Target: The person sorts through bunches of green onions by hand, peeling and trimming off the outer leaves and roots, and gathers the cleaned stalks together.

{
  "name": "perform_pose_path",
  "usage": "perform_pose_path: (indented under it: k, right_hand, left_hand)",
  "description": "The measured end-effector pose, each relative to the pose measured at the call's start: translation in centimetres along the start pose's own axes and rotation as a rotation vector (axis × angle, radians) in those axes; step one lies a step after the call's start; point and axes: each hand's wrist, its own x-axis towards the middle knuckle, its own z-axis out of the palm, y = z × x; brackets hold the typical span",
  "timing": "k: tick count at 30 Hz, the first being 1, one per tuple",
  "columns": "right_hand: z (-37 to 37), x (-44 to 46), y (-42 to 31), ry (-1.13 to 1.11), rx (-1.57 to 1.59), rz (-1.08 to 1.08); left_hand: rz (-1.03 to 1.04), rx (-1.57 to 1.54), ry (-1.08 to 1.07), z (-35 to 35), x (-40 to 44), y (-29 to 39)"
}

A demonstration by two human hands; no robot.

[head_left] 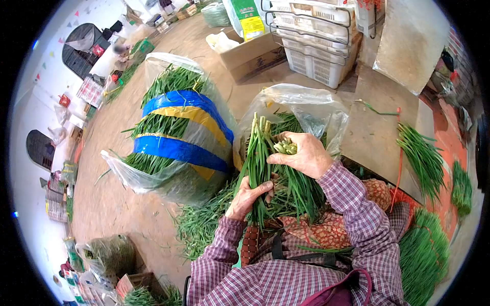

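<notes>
Left, a clear plastic bag (pixel 190 189) banded with blue and yellow tape (pixel 181 151) sits packed with green leaves, loose trimmings (pixel 204 224) strewn just beside it. Centre, the left hand (pixel 249 198) grips a bunch of long green stalks (pixel 260 145) upright by its lower part, fingertips mostly hidden behind it, so their exact hold is hard to judge; the right hand (pixel 306 153) closes round a second bunch (pixel 287 147), pale stem ends toward the viewer and leaves hanging, both before an open clear bag (pixel 326 115). Farther right, a bundle (pixel 421 160) lies by a red string (pixel 399 148), with a larger sheaf (pixel 423 260) below, near the plaid sleeve (pixel 352 204).
</notes>
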Motion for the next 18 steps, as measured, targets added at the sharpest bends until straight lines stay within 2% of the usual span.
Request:
perform_pose_path:
  k: [4,5,7,8,9,11,12,15,16,18]
  right_hand:
    - [-0.3,0.0,0.1,0.003,-0.080,0.051]
    - [-0.6,0.0,0.4,-0.034,-0.004,0.029]
    - [-1.5,-0.1,0.9,-0.108,0.149,-0.013]
    - [-2.2,-0.3,0.9,-0.218,0.308,0.008]
    - [-2.7,-0.6,0.9,-0.221,0.307,0.008]
    - [-3.8,-1.3,0.8,-0.375,0.557,0.039]
    - [-4.7,-1.7,0.5,-0.409,0.555,0.048]
    - [-6.3,-2.6,0.1,-0.492,0.488,-0.021]
    - [-6.6,-3.0,0.4,-0.524,0.560,-0.013]
    - [-7.8,-3.7,-0.1,-0.528,0.556,0.002]
  left_hand:
    - [-0.010,0.140,0.058,-0.5,0.1,-0.2]
    - [-0.009,0.137,0.059,-0.5,0.0,-0.2]
    - [-0.001,0.279,0.245,-0.5,-0.3,0.4]
    - [0.063,0.363,0.216,-1.0,-0.1,0.6]
    - [0.063,0.360,0.218,-1.9,0.3,0.5]
    - [0.321,0.668,0.168,-4.0,1.3,-0.4]
    - [0.429,0.705,0.182,-4.8,1.7,-0.8]
    - [0.370,0.734,0.175,-6.2,2.4,-1.2]
    - [0.371,0.732,0.182,-6.7,2.6,-1.8]
    - [0.348,0.719,0.329,-7.3,2.7,-2.5]
